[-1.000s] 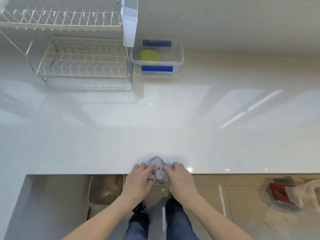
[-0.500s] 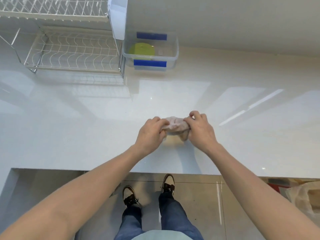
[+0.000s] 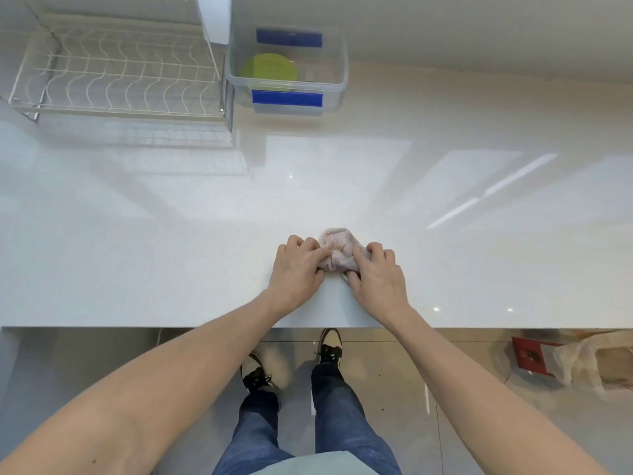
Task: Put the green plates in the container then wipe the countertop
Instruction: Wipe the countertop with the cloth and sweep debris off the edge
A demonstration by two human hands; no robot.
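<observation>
Green plates [image 3: 269, 70] lie stacked inside a clear plastic container [image 3: 337, 80] with blue clips, at the back of the white countertop [image 3: 137, 241]. A crumpled pale pink cloth [image 3: 338, 250] rests on the countertop near its front edge. My left hand [image 3: 297, 270] presses on the cloth's left side and my right hand [image 3: 376, 277] on its right side, fingers curled into the fabric.
A white wire dish rack [image 3: 116, 73] stands at the back left, touching the container's left side. The countertop's front edge [image 3: 102, 326] runs below my hands. On the tiled floor to the right sit a red object [image 3: 531, 354] and a plastic bag [image 3: 582, 365].
Both hands carried the cloth from the countertop's front edge out onto the surface, then set it down on the counter; it now lies flatter under my fingers.
</observation>
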